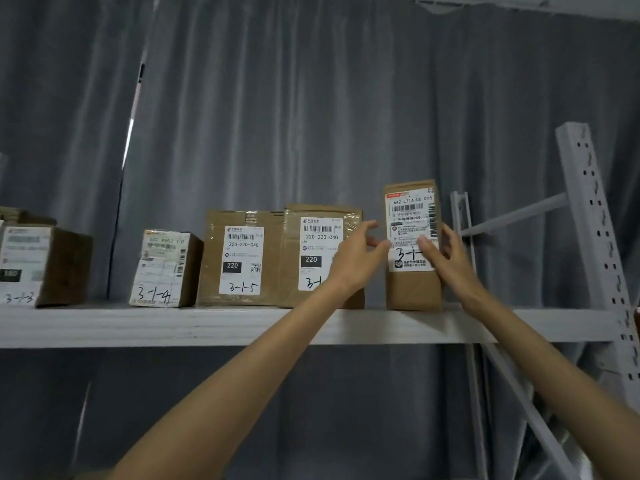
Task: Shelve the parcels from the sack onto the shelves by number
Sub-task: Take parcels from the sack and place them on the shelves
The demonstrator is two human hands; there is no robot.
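Tall upright parcel (412,244) standing on the shelf (207,327) at the right end of the row, near the front edge, marked "3-1-" with the last digit hidden behind the right hand (446,258). Right-hand fingers (427,245) curled round the parcel's right edge, thumb pressed on the label. Left hand (356,254) relaxed and spread, fingertips at or just beside the parcel's left face; actual contact not determinable.

Risks noted:
- Narrow base, tall stance: likely to tip forward off the shelf if released while leaning.
- Small gap to the neighbouring parcel (320,254): possible knock out of line if slid left carelessly.
- Neighbour's number partly covered by the left forearm: sequence after 3-1-5 parcel (242,258) not confirmable; misplacement possible.
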